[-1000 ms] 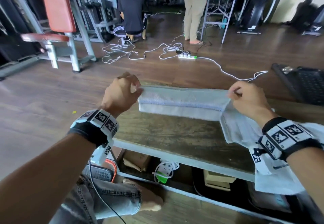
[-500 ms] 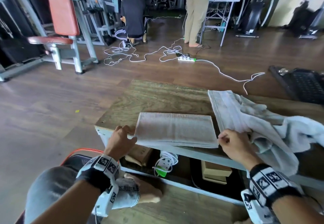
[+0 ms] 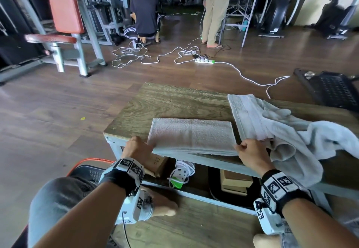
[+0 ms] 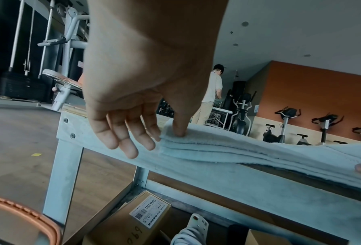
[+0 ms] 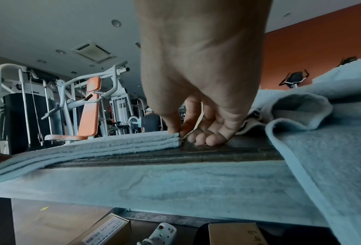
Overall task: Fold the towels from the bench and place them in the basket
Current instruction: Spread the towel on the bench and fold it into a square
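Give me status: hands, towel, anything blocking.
Left hand and right hand each pinch a near corner of the folded towel, flat on the bench. Unfolded towels lie heaped just right. Nothing blocking.

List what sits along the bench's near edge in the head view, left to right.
left hand → folded towel → right hand → unfolded towels

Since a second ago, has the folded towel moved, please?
Yes: the folded towel came down from the air onto the bench, near its front edge.
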Tool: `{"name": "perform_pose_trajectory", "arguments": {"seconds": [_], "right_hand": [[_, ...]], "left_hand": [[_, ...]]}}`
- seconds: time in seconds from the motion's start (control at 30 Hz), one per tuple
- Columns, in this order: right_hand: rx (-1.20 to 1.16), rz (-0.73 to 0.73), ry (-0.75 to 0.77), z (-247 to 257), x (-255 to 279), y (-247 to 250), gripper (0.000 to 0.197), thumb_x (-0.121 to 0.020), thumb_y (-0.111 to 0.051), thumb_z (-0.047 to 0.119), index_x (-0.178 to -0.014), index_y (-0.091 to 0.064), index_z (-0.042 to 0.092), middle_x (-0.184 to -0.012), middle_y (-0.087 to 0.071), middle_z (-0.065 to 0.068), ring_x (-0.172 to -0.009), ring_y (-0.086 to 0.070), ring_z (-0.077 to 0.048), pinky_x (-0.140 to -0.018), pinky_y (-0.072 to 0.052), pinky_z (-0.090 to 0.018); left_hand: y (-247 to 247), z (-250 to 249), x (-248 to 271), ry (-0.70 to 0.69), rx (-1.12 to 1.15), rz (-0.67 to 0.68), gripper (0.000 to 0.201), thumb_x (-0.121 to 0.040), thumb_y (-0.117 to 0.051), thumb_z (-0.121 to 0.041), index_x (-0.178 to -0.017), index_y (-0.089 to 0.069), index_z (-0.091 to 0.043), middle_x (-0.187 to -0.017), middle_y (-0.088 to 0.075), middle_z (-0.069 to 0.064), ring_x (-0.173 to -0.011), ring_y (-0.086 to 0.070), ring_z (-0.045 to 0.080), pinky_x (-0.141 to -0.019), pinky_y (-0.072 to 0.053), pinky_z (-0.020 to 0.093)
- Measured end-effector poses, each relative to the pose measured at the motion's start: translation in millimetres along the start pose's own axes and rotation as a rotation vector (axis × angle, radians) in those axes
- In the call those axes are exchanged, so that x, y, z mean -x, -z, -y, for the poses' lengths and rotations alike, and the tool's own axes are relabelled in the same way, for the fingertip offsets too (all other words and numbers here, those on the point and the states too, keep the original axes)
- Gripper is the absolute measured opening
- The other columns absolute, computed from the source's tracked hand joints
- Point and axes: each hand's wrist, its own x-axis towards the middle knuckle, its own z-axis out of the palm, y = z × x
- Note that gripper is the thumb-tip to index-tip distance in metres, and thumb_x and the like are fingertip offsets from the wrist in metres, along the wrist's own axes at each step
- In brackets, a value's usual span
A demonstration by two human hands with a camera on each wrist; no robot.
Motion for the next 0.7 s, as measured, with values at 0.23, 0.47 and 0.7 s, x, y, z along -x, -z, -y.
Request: {"name": "perform_pose_trajectory", "arguments": {"seconds": [0.23, 0.47, 0.7], "right_hand": [[0.09, 0.049, -0.016, 0.6, -4.8, -8.2, 0.041, -0.088, -0.07, 0.041, -0.064, -0.053, 0.012, -0.056, -0.054, -0.002, -0.055, -0.055, -0.02, -0.052, -0.039, -0.031], [0.171, 0.031, 0.309, 1.6, -1.2, -16.6, 0.034, -0.088, -0.068, 0.045, -0.118, -0.063, 0.029, -0.121, -0.054, 0.004, -0.112, -0.049, -0.022, -0.094, -0.048, -0.04], [0.288, 0.085, 0.26, 6.4, -9.2, -22.4, 0.041, -0.099, -0.05, 0.041, -0.14, -0.052, 0.035, -0.154, -0.038, 0.008, -0.138, -0.037, -0.023, -0.107, -0.042, -0.046]], "left_hand": [[2.6, -15.6, -10.6, 0.026, 0.004, 0.105, 0.05, -0.08, -0.065, -0.051, -0.086, -0.07, -0.001, -0.079, -0.072, 0.012, -0.072, -0.069, 0.025, -0.066, -0.056, 0.029], [7.0, -28.9, -24.4, 0.064, -0.017, 0.242, 0.037, -0.078, -0.078, -0.033, -0.092, -0.065, -0.001, -0.088, -0.072, 0.015, -0.081, -0.072, 0.026, -0.072, -0.06, 0.032], [3.4, -40.6, -31.5, -0.078, -0.069, 0.029, 0.057, -0.081, -0.066, -0.05, -0.099, -0.067, 0.005, -0.092, -0.071, 0.02, -0.085, -0.068, 0.032, -0.065, -0.053, 0.03]]}}
